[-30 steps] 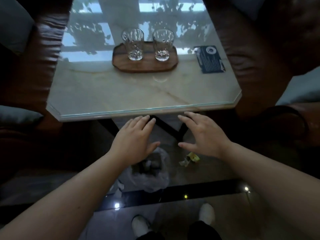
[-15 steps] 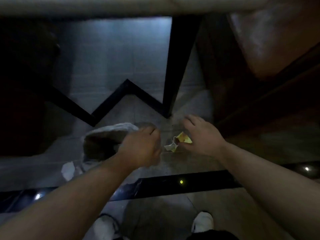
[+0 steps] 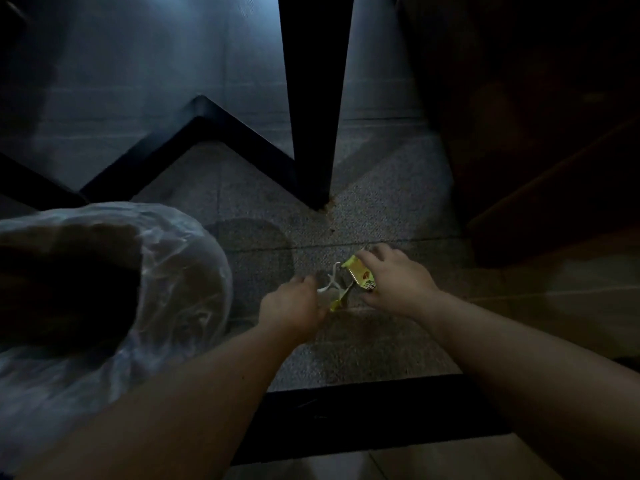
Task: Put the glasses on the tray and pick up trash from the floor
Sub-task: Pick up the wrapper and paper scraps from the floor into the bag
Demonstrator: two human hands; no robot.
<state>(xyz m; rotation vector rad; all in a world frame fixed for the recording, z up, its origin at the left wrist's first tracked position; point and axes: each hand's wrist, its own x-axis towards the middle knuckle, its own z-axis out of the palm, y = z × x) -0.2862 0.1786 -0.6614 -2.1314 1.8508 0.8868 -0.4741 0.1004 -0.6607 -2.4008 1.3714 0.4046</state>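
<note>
Low in the middle of the frame, both hands meet over a small heap of trash on the speckled floor. The right hand has its fingers curled over a yellow wrapper, thumb beneath and fingers on top, so it looks clamped on the wrapper's right end (the printing on it is too small to read). The left hand comes in from the lower left with its knuckles toward the camera; its fingertips are turned away and hidden, touching or just beside a thin white scrap, and I cannot tell whether that hand has closed on anything. A second sliver of yellow shows below between the two hands, half covered by them.

At the left edge a clear plastic bag bulges over a dark opening; it is blurred and cut off by the frame, so its contents cannot be made out. A black table leg drops from the top centre to the floor just above the hands, with a black zigzag frame running to the left. Dark brown furniture fills the upper right, nearly lost in shadow. A black strip crosses the floor beneath the forearms. Neither glasses nor tray are in view.
</note>
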